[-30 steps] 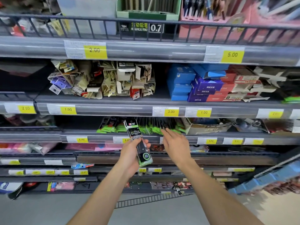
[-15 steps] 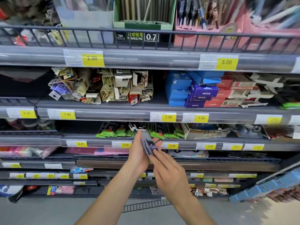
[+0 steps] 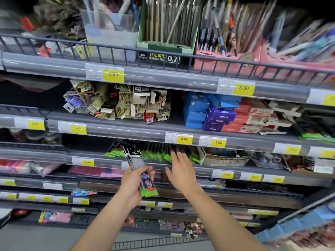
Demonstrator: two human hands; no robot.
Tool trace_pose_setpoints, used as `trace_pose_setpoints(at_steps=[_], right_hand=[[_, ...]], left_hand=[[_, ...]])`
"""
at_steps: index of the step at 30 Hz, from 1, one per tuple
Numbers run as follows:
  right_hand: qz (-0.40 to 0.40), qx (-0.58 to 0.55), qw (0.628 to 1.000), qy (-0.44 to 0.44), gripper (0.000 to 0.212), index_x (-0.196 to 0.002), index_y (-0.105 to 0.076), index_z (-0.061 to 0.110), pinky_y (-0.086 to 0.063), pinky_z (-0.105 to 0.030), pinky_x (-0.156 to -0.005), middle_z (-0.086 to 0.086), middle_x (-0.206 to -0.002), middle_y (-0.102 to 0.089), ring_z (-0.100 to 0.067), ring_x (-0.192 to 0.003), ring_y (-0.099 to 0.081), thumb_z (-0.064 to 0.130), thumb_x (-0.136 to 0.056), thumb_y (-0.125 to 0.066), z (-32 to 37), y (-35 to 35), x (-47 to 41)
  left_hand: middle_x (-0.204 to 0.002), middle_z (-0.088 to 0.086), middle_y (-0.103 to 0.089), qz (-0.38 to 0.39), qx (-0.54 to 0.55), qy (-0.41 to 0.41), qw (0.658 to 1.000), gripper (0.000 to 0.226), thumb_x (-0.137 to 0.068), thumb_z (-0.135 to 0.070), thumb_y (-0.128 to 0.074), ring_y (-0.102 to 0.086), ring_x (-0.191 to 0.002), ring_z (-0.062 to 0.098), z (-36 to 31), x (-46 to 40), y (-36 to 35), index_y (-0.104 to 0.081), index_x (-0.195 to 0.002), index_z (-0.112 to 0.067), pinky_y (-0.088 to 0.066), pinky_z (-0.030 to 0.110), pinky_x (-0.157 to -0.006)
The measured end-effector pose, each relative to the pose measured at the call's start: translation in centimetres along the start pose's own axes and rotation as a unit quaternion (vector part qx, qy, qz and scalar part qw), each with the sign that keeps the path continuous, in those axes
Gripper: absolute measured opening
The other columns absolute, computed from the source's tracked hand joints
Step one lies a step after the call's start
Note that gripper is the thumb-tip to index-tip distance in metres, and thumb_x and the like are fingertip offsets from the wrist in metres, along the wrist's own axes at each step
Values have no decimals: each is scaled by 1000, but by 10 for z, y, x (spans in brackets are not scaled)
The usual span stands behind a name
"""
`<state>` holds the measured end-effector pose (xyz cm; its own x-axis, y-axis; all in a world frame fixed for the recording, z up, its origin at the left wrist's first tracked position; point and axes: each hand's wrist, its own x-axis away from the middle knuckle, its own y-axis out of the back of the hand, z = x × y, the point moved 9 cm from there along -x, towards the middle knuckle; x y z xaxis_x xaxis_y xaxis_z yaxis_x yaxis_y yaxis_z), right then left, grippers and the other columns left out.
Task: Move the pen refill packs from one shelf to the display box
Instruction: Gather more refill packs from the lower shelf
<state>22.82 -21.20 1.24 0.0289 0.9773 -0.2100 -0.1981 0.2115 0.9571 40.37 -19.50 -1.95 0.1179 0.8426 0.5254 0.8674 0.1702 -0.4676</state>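
— Where are the refill packs?
— A few are in the left hand [image 3: 134, 182], fingers curled round the held packs [image 3: 143, 176], tilted in front of the shelves. The rest, the row of packs [image 3: 154, 153], stand on the shelf [image 3: 108, 160] just behind.
— And the right hand [image 3: 181, 169]?
— Fingers spread and straight, holding nothing, fingertips at the row.
— Beside that?
— A cardboard box [image 3: 224, 159] just right of the row.
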Motion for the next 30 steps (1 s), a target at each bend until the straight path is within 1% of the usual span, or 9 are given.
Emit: trace_pose_setpoints(at_steps=[4,7,11,13,16,18,23,27,30], right_hand=[[39,40,998,-27,66,-152,-36,8,-35,-43,-116,-12,-140,-54,-31,-131,-47,40,-98,-57,-2,-14,-12],[31,67,997,-22,47,-145,-48,10,-37,-42,-114,-7,-134,-62,-27,-126,-52,28,-102,-50,0,-16,-11],[9,78,997,-26,33,-126,-64,13,-48,-38,-97,-5,-121,-70,-27,-114,-62,17,-96,-51,-1,-10,-9],[17,80,996,-23,35,-128,-61,12,-49,-41,-93,-7,-121,-68,-29,-113,-61,18,-95,-52,-4,-12,-10],[60,78,995,0,51,-147,-45,12,-43,-44,-106,-11,-135,-58,-32,-125,-52,28,-99,-54,-5,-21,-18],[80,82,993,5,55,-150,-40,13,-40,-45,-108,-11,-138,-57,-33,-128,-50,31,-100,-54,-3,-27,-22],[35,75,997,6,47,-142,-49,15,-56,-40,-85,-7,-125,-63,-28,-117,-57,13,-96,-59,1,-20,-19],[-14,38,998,44,53,-141,-55,7,-57,-40,-91,-12,-131,-65,-32,-119,-63,5,-90,-68,11,-6,1],[-91,5,994,51,51,-132,-63,-2,-61,-42,-88,-20,-127,-69,-33,-111,-70,-3,-82,-76,17,20,21]], left_hand=[[-86,15,-76,-4,-11,-1,1000,12,-103,1,-59,-71,-70,23,-4,7,1,-61,-115,-1,-59,33,-62],[-82,13,-77,-3,-19,1,1000,9,-103,1,-59,-71,-68,22,-6,9,0,-62,-111,-1,-58,35,-63],[-79,12,-75,10,-16,6,1000,7,-104,1,-56,-69,-65,22,-8,11,-5,-60,-109,-1,-57,35,-64],[-81,13,-73,12,-21,8,1000,8,-104,2,-56,-68,-65,22,-9,12,-8,-58,-111,-1,-57,34,-62],[-82,15,-71,16,-24,6,1000,10,-104,2,-56,-67,-67,24,-10,13,-11,-58,-114,-1,-56,34,-62],[-83,16,-71,20,-27,6,999,10,-104,1,-56,-67,-69,25,-11,13,-11,-58,-114,-1,-56,36,-66],[-90,18,-72,17,-33,11,999,9,-104,-1,-58,-68,-75,26,-11,7,-9,-58,-113,-1,-57,37,-70],[-85,15,-73,14,-42,20,999,5,-104,-2,-60,-70,-73,25,-4,1,-10,-60,-108,-3,-57,36,-68],[-84,14,-73,13,-56,18,998,7,-104,-3,-60,-73,-73,25,2,-4,-16,-59,-111,-3,-60,37,-70]])
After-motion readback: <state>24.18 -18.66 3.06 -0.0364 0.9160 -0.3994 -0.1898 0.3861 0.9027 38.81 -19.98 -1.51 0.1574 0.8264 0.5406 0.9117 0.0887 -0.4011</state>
